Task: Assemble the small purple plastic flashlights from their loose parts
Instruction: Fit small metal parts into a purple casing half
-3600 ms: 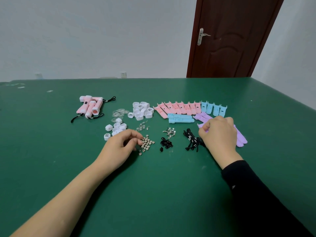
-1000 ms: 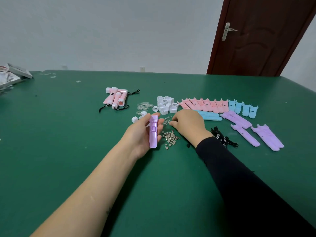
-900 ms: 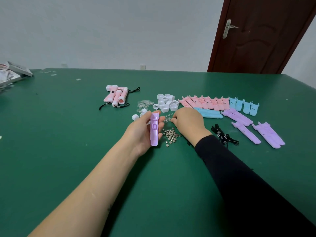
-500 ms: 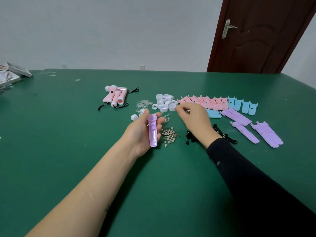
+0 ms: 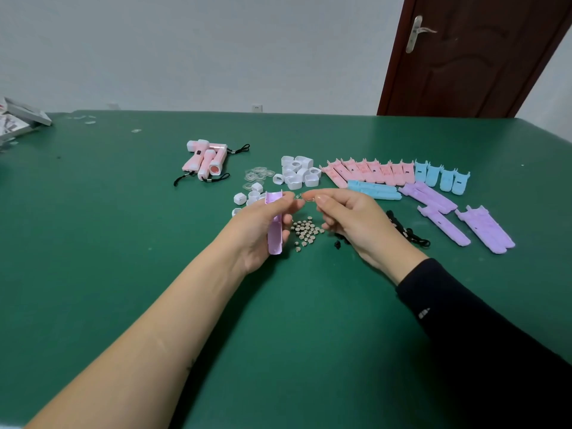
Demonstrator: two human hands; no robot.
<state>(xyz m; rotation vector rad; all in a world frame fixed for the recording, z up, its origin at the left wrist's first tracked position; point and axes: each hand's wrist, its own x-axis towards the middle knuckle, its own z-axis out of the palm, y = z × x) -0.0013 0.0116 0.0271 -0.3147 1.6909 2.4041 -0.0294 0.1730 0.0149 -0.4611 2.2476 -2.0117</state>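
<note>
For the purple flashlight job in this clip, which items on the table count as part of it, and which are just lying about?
In the job:
- purple shell half in the left hand
- small metal piece in the right hand
- purple shells
- button cells
- white caps
- clear lenses
- black cords

Lying about:
- finished pink flashlights
- pink shells
- blue shells
- papers at the table's far left edge

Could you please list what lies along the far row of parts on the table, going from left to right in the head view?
Assembled pink flashlights → clear lenses → white caps → pink shell halves → blue shell halves.
</note>
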